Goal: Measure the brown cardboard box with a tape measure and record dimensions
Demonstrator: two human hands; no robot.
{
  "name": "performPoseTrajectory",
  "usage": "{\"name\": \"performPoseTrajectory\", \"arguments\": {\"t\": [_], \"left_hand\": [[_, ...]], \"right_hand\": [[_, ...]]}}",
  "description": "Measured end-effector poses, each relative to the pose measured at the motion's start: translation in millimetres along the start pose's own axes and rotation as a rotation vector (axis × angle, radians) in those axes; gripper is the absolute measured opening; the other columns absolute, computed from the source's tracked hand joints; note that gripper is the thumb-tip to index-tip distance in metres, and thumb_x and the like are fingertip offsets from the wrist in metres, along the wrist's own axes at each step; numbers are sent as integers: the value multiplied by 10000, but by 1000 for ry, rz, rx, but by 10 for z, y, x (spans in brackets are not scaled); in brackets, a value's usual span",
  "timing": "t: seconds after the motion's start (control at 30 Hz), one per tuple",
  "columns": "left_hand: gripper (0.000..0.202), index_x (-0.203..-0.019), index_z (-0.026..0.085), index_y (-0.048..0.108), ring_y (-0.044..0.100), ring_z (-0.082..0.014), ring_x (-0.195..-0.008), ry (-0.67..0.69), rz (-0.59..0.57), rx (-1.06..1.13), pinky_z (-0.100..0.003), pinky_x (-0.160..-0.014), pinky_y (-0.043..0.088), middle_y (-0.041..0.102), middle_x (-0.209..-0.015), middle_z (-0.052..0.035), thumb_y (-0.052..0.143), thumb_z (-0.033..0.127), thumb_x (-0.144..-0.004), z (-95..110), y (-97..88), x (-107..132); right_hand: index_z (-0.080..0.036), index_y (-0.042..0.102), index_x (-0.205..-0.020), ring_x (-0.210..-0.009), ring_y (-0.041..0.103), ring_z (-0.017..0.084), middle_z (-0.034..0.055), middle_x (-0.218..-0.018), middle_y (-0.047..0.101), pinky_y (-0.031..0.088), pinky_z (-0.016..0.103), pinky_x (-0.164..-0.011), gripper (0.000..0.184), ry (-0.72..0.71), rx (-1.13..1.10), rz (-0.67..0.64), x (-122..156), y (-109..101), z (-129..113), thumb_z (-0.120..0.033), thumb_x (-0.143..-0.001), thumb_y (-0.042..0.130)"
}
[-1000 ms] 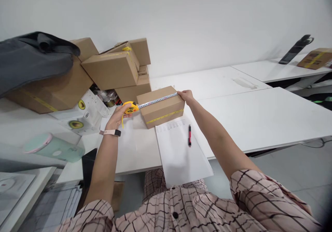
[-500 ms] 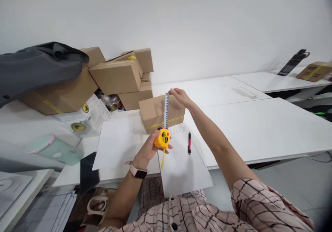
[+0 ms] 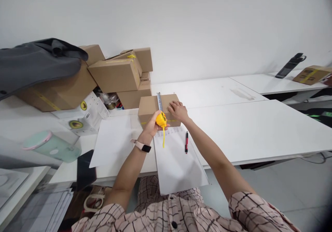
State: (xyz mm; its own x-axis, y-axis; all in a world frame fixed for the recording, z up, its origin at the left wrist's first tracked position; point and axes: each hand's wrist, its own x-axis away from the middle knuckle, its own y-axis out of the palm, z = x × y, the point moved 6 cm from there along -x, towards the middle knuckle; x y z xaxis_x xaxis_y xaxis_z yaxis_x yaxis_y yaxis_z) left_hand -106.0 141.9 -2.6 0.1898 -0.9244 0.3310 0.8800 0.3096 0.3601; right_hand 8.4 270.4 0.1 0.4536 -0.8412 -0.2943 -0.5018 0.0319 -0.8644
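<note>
In my left hand (image 3: 150,126) is a yellow tape measure (image 3: 161,119), its yellow strap hanging down. The pulled-out blade (image 3: 159,101) lies across the top of a cardboard box (image 3: 147,104) with yellow tape along its front. My right hand (image 3: 178,111) rests on the right part of that box with its fingers apart, holding nothing. Just in front of the box is a sheet of paper (image 3: 176,166) with small print at its far end, overhanging the table edge. A red and black pen (image 3: 186,142) lies on the sheet.
Several cardboard boxes (image 3: 114,73) are stacked at the back left, with a dark grey bag (image 3: 38,64) on top. A mint tumbler (image 3: 53,147), a black flat object (image 3: 86,168) and white paper (image 3: 111,142) lie to the left. A dark bottle (image 3: 289,66) stands at far right.
My right hand has let go of the blade's end and come down onto the box. The left hand has moved forward with the tape measure, and the blade now lies over the box top.
</note>
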Motion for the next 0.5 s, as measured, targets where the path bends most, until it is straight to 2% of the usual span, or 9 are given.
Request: {"name": "performPoseTrajectory", "arguments": {"t": [0.13, 0.27, 0.4, 0.5], "left_hand": [[445, -1054, 132, 651, 740, -225, -639, -60, -15, -32, -274, -472, 556, 725, -805, -93, 659, 539, -874, 56, -70, -79], [462, -1050, 133, 652, 736, -223, -619, -73, -23, -48, -274, -465, 559, 726, -805, -96, 684, 552, -857, 23, -139, -117], [439, -1009, 139, 644, 722, -212, -578, -77, -22, -20, -267, -444, 555, 708, -759, -78, 693, 545, -848, -42, -165, -111], [431, -999, 132, 646, 717, -208, -569, -73, -21, -8, -272, -452, 564, 698, -744, -72, 681, 537, -855, -59, -146, -85]], "right_hand": [[-227, 606, -1371, -1415, 411, 300, 101, -1538, 516, 409, 498, -1080, 446, -3, 27, 32, -1, 5, 16, -430, -1026, 408], [-213, 654, -1297, -1333, 479, 310, 108, -1476, 573, 392, 484, -1063, 420, -27, 87, 52, -33, -14, -17, -400, -1029, 390], [-151, 695, -1166, -1226, 530, 323, 157, -1312, 659, 391, 467, -1030, 398, -49, 148, 10, -134, -28, -82, -311, -1023, 360], [-125, 666, -1179, -1202, 520, 325, 190, -1265, 649, 418, 440, -978, 400, -43, 174, -30, -197, -12, -109, -281, -1020, 334]]}}
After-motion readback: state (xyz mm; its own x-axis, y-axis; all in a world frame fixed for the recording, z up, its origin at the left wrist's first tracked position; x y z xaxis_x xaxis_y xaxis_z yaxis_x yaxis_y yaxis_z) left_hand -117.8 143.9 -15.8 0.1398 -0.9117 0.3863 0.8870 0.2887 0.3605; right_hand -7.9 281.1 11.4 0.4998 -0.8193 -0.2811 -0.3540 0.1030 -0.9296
